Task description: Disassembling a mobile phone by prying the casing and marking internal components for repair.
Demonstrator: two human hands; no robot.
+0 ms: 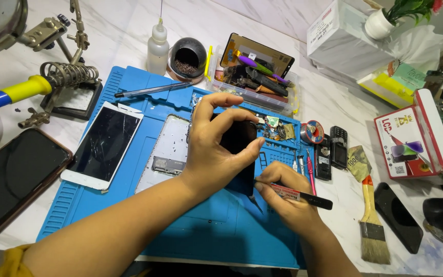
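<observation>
Right hand: the right hand [289, 197] pinches black tweezers [303, 197], tip at the phone's lower edge.
Left hand: the left hand [216, 149] grips a dark phone [239, 149] upright over the blue mat [211, 225].
Beside: cracked white phone [103, 143], brush [373, 225].
Far: tool tray [255, 90].

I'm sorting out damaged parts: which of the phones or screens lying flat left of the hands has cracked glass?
The white-framed phone screen on the blue mat's left edge: cracks run across its dark glass. The larger dark phone further left shows none.
</observation>
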